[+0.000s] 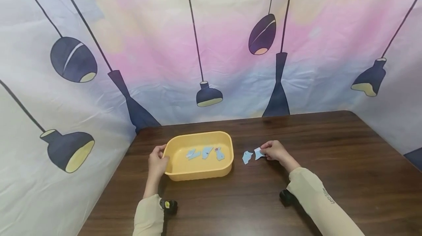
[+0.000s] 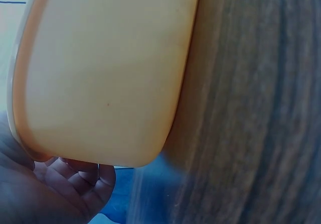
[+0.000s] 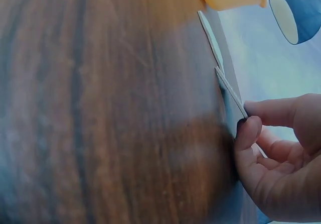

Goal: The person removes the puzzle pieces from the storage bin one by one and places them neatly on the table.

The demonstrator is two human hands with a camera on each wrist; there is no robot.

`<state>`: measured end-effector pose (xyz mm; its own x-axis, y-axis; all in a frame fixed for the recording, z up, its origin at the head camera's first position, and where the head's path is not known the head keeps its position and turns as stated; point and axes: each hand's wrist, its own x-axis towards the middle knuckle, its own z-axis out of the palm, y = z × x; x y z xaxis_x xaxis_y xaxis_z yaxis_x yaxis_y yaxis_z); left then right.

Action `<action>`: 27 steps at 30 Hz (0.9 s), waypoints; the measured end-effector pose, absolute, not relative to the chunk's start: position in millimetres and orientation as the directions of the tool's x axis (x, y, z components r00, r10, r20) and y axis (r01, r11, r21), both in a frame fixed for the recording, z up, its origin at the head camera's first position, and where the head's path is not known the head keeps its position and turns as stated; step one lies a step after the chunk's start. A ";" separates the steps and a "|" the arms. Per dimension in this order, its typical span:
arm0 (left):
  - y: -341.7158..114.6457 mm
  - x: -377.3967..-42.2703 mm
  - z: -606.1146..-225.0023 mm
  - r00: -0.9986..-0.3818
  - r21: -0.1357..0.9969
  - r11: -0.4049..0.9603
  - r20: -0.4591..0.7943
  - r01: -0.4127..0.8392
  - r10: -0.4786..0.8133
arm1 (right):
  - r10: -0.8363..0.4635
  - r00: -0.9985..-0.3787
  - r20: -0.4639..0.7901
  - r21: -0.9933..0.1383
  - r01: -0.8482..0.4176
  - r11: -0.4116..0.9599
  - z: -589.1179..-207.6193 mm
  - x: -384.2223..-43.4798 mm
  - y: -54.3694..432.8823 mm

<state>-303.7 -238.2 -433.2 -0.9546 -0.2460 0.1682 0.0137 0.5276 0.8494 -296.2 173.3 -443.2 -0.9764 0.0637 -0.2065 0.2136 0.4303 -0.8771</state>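
Observation:
My left hand (image 1: 157,162) grips the left end of a yellow plastic tub (image 1: 197,174), thumb at the rim and fingers curled at the outer wall. In the left wrist view those fingers (image 2: 103,184) show under the tub's end. Several light-blue puzzle pieces (image 1: 207,152) lie inside the tub, one with a small red mark. Right of the tub, my right hand (image 1: 275,151) pinches a flat light-blue puzzle piece (image 1: 258,153) between thumb and fingers. The piece is tilted in the right wrist view. Beside it, another light-blue piece (image 1: 247,157) lies on the table.
The dark wooden table (image 1: 227,206) reaches back to a hanging cloth (image 1: 165,45) printed with lamps. Black wrist devices are worn at the left cuff (image 1: 169,206) and the right cuff (image 1: 286,197).

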 end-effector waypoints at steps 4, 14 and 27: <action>-238.8 -303.2 -430.6 -0.954 0.852 0.523 0.165 0.011 -0.250 | 0.058 -0.978 -0.200 -0.880 0.205 0.428 -441.3 -295.8 171.4; -239.3 -303.4 -425.6 -0.957 0.849 0.528 0.158 0.007 -0.242 | 0.003 -0.989 -0.145 -0.928 0.137 0.345 -424.1 -300.8 155.4; -236.4 -300.3 -428.9 -0.959 0.851 0.524 0.157 0.009 -0.238 | -0.142 -0.990 -0.019 -0.968 -0.017 0.251 -398.2 -309.0 73.9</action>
